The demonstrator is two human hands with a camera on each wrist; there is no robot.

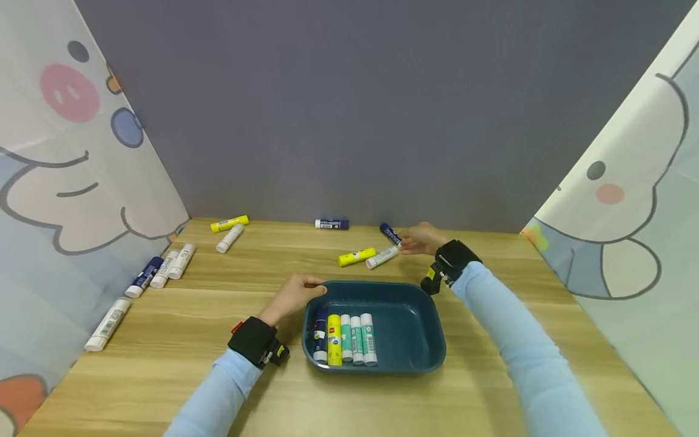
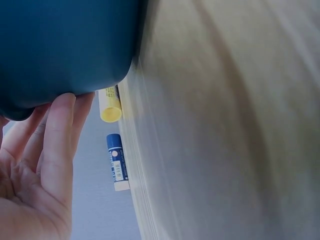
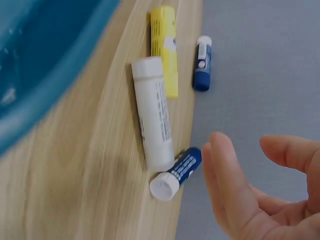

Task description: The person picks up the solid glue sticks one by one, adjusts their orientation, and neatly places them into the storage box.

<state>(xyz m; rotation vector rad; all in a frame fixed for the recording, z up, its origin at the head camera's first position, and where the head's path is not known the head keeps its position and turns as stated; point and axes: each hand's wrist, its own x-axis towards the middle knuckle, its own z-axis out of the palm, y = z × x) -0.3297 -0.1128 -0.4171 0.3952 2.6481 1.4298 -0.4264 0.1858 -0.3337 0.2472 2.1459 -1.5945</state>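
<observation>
A dark teal tray (image 1: 377, 283) sits in front of me, with my left hand (image 1: 297, 295) pinching its rim at the far left corner. Inside, along the left, lie a navy glue stick (image 1: 320, 337), a yellow glue stick (image 1: 334, 340) and three green-and-white glue sticks (image 1: 357, 340). Beyond the tray, my right hand (image 1: 422, 238) holds nothing; thumb and fingers are spread apart in the right wrist view. It is nearest a navy glue stick (image 3: 186, 165) with a white cap and a white glue stick (image 3: 154, 115). A yellow glue stick (image 1: 357, 257) lies beside the white one.
Another navy glue stick (image 1: 331, 224) lies at the table's back edge. Farther left are a yellow glue stick (image 1: 229, 223) and a white one (image 1: 230, 238). Several more, white and navy (image 1: 144, 277), line the left edge. A grey panel (image 1: 349, 121) and printed side sheets enclose the table.
</observation>
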